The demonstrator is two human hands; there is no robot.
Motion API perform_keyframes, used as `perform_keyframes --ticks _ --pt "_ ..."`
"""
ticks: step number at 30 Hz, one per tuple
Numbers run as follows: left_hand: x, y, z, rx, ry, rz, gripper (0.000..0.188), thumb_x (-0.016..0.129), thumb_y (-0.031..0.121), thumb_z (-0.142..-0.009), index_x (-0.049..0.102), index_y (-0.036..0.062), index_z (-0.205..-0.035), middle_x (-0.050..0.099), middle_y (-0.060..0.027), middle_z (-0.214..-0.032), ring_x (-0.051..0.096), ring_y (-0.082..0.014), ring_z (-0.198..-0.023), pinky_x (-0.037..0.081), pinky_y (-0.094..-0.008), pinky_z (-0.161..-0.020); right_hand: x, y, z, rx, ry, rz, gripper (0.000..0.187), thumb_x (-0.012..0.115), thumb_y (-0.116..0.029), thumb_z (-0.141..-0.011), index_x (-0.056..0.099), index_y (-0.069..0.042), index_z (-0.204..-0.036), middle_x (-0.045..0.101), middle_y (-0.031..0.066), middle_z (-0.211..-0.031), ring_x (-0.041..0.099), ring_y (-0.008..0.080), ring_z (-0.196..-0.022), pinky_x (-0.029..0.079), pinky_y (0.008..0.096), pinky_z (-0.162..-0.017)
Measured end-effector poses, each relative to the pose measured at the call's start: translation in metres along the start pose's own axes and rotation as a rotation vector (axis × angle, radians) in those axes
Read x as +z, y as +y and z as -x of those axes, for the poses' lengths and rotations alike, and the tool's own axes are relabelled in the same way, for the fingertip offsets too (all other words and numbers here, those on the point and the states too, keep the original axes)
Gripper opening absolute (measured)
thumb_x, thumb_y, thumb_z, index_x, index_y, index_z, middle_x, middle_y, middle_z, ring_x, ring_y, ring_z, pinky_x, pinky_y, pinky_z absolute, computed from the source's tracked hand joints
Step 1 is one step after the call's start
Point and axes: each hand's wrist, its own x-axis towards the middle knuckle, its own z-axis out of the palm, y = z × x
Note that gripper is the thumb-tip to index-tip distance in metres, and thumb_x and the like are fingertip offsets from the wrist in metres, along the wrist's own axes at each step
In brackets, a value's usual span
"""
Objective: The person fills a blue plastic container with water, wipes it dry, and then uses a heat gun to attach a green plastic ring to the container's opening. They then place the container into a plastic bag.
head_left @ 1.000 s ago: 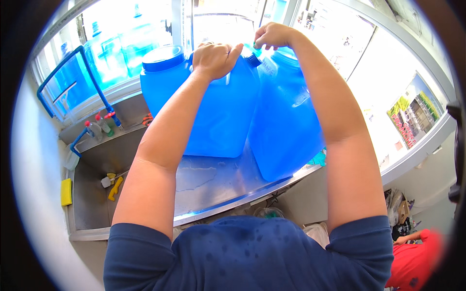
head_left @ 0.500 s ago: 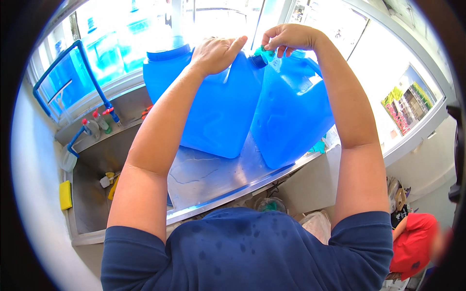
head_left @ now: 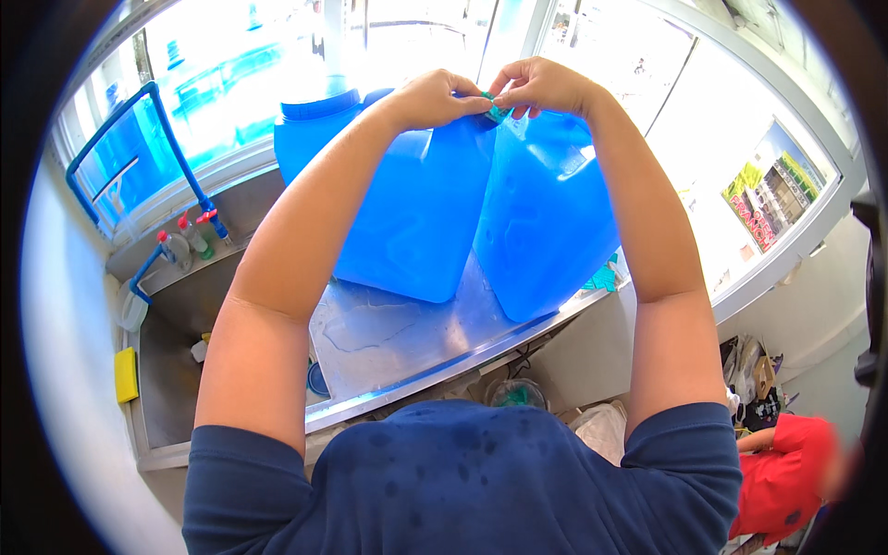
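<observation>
Two large blue water jugs stand side by side on a steel counter (head_left: 384, 342): the left jug (head_left: 407, 217) and the right jug (head_left: 546, 217). A small dark cap (head_left: 485, 122) with a green plastic film (head_left: 498, 111) on it sits at the top, between the jugs. My left hand (head_left: 433, 98) reaches over the left jug, its thumb and fingertips closed on the near side of the film. From the right, my right hand (head_left: 548, 87) pinches the same film between thumb and forefinger. The fingers partly cover the cap.
A steel sink (head_left: 171, 342) lies at the left, with small bottles (head_left: 185, 240) and a blue pipe tap (head_left: 180, 153) behind it. A yellow sponge (head_left: 126, 375) hangs on its left edge. Windows rise behind the counter. A person in red (head_left: 786, 472) is at the lower right.
My left hand has moved right from the left jug's top to the cap and now pinches the film. My right hand has shifted slightly left. The person in red has moved.
</observation>
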Motion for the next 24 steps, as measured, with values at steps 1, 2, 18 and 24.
perform_keyframes --ticks 1,2,18,24 --pt "-0.001 -0.001 -0.002 -0.034 -0.011 0.051 0.044 0.066 0.049 -0.089 0.078 0.0106 -0.107 0.075 -0.0131 -0.101 0.071 -0.0272 -0.092 0.054 -0.0368 -0.091 0.004 0.001 0.002 -0.018 0.061 0.025 0.034 0.074 -0.029 -0.086 0.07 -0.01 -0.113 0.073 0.0077 -0.089 0.069 0.0148 -0.073 0.056 0.0275 -0.066" --pt "-0.001 -0.001 -0.004 -0.006 -0.014 0.057 0.044 0.066 0.049 -0.089 0.078 0.0107 -0.107 0.075 -0.0127 -0.1 0.071 -0.0266 -0.09 0.055 -0.0362 -0.089 0.008 0.003 0.003 -0.039 0.113 0.046 0.035 0.074 -0.029 -0.086 0.07 -0.009 -0.114 0.073 0.008 -0.087 0.069 0.0157 -0.073 0.056 0.0268 -0.065" --pt "-0.01 0.009 0.0 -0.193 -0.051 0.078 0.073 0.036 0.069 -0.097 0.071 0.0103 -0.122 0.067 -0.0189 -0.12 0.058 -0.0297 -0.117 0.038 -0.0421 -0.109 0.053 0.005 0.026 -0.009 0.437 -0.034 0.056 0.08 -0.026 -0.079 0.062 -0.008 -0.13 0.073 0.0166 -0.106 0.069 0.0244 -0.096 0.055 0.0366 -0.086" --pt "-0.007 0.012 0.01 -0.132 0.091 0.232 0.07 0.036 0.068 -0.098 0.063 0.0132 -0.133 0.06 -0.0195 -0.132 0.053 -0.0307 -0.129 0.04 -0.0419 -0.11 0.063 -0.001 0.037 -0.062 0.476 -0.008 0.064 0.077 -0.021 -0.078 0.054 -0.004 -0.135 0.071 0.0213 -0.108 0.069 0.0341 -0.101 0.053 0.0396 -0.092"
